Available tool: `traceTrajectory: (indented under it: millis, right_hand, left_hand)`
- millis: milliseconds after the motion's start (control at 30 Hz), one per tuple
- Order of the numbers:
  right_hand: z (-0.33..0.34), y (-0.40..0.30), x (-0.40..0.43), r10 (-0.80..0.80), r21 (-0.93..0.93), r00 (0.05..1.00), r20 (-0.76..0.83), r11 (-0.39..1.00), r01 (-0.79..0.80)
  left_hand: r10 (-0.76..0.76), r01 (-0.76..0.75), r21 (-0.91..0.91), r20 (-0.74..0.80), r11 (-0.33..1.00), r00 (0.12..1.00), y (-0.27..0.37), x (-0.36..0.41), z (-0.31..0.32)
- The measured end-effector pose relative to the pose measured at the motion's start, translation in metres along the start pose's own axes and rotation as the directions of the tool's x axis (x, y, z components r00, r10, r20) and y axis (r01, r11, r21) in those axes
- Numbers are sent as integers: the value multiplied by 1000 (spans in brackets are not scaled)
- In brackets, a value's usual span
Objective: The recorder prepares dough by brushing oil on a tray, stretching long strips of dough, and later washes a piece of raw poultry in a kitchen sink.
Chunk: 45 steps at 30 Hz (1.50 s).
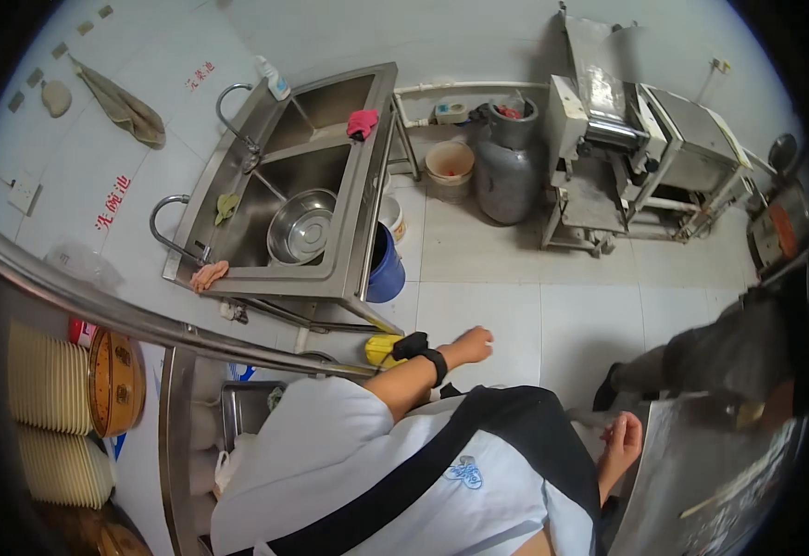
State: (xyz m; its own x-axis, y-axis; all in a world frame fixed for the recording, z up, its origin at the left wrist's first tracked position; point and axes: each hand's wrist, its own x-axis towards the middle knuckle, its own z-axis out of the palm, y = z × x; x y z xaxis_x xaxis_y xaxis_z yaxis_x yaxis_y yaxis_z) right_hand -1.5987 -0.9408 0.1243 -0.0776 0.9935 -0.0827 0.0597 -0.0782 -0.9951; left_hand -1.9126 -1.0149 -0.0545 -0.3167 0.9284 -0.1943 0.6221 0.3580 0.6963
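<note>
My left hand (472, 345), with a black band at the wrist, is held over the tiled floor, its fingers loosely curled; whether anything is in it cannot be told. My right hand (624, 438) is beside the near edge of a metal table (689, 452), fingers bent and nothing visible between them. Ahead to the left stands a stainless steel double sink (286, 281). A metal basin (303, 227) sits in its nearer bowl, a pink cloth (362, 124) lies on its rim and a crumpled orange-pink cloth (210, 276) on its near corner.
A blue bucket (385, 267) stands beside the sink. Beyond are a pale bucket (450, 170), a grey gas cylinder (508, 174) and a metal roller machine (606, 132). Another person (717, 347) stands at the right by the table. Stacked plates (50, 382) and a patterned bowl (118, 382) are at the left.
</note>
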Motion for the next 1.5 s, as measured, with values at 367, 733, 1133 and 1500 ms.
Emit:
traceTrajectory:
  millis: [367,733,1133,1500]
  right_hand:
    - [100,-30,170,115,-50,962,247,993,-105]
    - [60,44,233,323,-485,942,-93,812,-326]
    - [-3,329,125,592,-227,599,-539,583,-780]
    - [-157,183,543,540,291,672,-506,841,-457]
  left_hand:
    - [-267,230,-237,-141,944,953,-121,9,-55]
    - [54,-70,93,164,993,985,-81,378,-33]
    - [332,-293,-201,790,935,516,274,584,148]
    - [370,-509,-183,880,841,296,471,735,315]
